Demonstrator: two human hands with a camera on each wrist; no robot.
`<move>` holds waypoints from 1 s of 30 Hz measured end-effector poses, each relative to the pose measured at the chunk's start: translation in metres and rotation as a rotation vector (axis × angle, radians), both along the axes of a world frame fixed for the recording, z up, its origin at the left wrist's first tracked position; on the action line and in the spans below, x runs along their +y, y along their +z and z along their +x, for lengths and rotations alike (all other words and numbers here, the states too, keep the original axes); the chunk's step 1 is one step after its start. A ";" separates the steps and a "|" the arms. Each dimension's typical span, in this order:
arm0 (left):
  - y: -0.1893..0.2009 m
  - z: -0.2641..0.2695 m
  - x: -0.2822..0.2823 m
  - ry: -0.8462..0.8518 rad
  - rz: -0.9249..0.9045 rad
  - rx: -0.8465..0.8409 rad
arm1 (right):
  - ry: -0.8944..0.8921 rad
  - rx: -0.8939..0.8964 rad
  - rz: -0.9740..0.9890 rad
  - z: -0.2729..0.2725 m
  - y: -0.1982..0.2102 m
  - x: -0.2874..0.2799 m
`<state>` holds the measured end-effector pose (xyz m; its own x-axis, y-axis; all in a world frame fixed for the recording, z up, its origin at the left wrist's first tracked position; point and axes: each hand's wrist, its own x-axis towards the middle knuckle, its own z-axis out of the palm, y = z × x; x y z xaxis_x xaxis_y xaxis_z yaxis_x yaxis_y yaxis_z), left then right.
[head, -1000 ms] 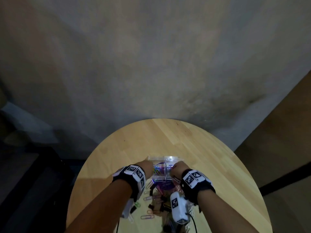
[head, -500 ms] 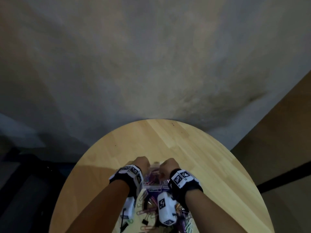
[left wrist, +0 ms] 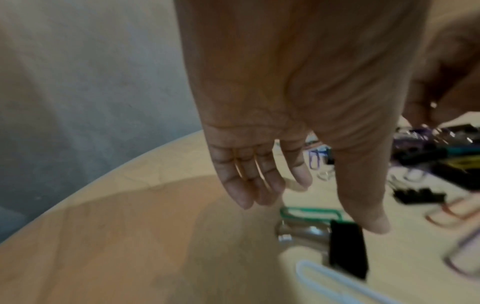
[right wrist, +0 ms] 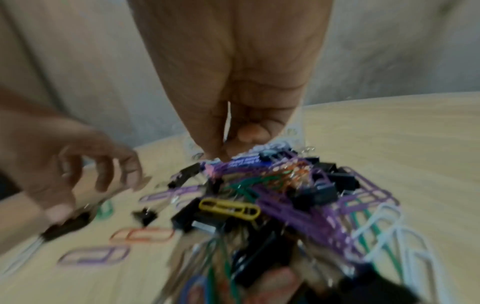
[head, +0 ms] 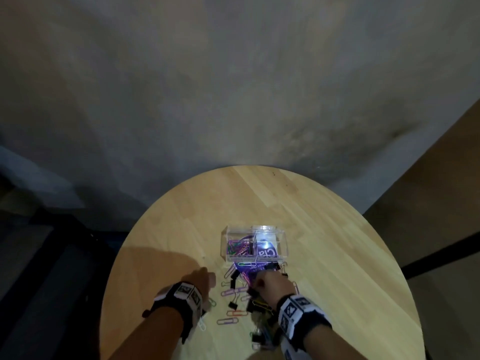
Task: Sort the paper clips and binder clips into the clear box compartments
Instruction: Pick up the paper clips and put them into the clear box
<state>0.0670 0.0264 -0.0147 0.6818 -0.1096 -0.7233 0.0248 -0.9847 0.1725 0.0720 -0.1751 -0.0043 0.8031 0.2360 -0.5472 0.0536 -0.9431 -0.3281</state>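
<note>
The right hand (right wrist: 233, 131) is reaching into the clip pile (right wrist: 272, 195), fingertips pinched together; whether it is gripping anything, I cannot tell. The left hand (left wrist: 272, 123) is hovering with fingers relaxed, holding nothing. Lifting 1 clip at a time looks wisest, since the clear box (head: 253, 245) is sitting just beyond on the surface (head: 337, 242).

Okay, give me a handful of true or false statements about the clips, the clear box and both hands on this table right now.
1. The clear box holds colourful paper clips in its left compartment. True.
2. The left hand grips a binder clip. False: its fingers hang relaxed and hold nothing.
3. The right hand is over the pile of clips. True.
4. Every clip is already in the box. False: many lie loose on the wooden table.
</note>
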 end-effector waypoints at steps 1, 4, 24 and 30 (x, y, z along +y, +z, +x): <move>-0.004 -0.004 -0.002 -0.014 -0.004 -0.004 | 0.060 -0.048 0.009 -0.007 -0.004 0.005; -0.009 -0.009 -0.004 -0.012 -0.031 -0.018 | 0.205 -0.139 0.025 -0.018 -0.014 0.022; -0.042 -0.027 0.012 0.073 -0.147 -0.256 | 0.459 -0.194 -0.028 -0.054 -0.040 0.036; -0.042 -0.031 0.004 0.141 -0.193 -0.320 | 0.342 -0.176 -0.038 -0.058 -0.059 0.045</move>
<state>0.0363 0.0308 -0.0563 0.8874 -0.1124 -0.4471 0.0720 -0.9241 0.3752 0.0139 -0.1296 -0.0635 0.7641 0.4887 -0.4211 0.4196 -0.8723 -0.2510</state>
